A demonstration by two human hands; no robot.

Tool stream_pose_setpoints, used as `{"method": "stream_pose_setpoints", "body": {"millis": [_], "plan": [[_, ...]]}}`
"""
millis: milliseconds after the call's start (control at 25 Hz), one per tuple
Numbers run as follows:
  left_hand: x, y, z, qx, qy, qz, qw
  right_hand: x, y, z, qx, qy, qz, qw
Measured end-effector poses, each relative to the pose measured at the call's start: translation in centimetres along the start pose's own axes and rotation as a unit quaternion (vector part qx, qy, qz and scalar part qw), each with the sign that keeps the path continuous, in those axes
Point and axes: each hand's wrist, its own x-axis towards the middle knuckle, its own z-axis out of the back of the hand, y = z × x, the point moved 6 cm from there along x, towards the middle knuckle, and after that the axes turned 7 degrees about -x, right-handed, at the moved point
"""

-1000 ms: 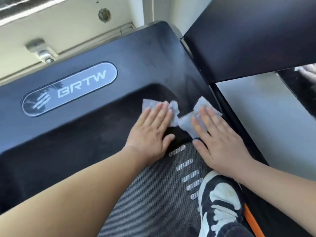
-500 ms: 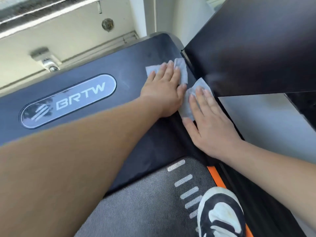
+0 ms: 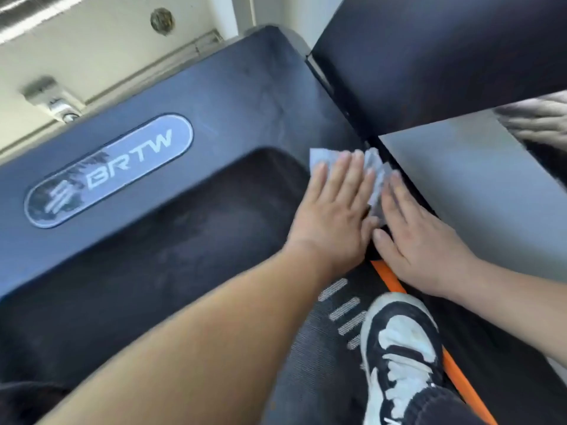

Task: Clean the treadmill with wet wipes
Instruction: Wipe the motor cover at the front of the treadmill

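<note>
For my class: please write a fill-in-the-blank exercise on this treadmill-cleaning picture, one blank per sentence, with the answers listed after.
1. The oval badge on the treadmill reads ____.
2. The stripe beside the belt is coloured ____.
3. The shoe is black and ____.
4. The left hand and right hand press wet wipes flat on the cover, so the number of hands at work is ____.

Answers: BRTW; orange; white; two.

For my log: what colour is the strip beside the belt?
The strip is orange, seen in head view.
</note>
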Motion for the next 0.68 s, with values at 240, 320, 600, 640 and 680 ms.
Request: {"method": "stream_pose_setpoints", "body": {"millis": [240, 320, 600, 640, 680], "plan": [[-4.5, -0.7, -3.5, 0.035, 0.01, -0.087, 0.996, -0.1, 1.0, -0.7, 0.083, 0.006, -0.011, 0.996], [-6.0, 0.6, -4.2, 0.035, 0.02, -0.132, 0.99, -0.8, 1.8, -1.4, 0.048, 0.01, -0.03, 0.998], [-10.7, 7.9, -3.7, 0.137, 0.086, -0.08, 0.984, -1.8, 8.9, -1.9, -0.119, -0.003, 0.093, 0.988], [-10.9, 9.0, -2.8, 0.151, 0.078, -0.056, 0.984, -1.1, 10.2, -1.7, -0.131, 0.001, 0.11, 0.985], [-11.3, 10.5, -1.7, 0.159, 0.073, -0.034, 0.984, 0.0, 11.3, -1.6, -0.131, 0.001, 0.109, 0.985]]}}
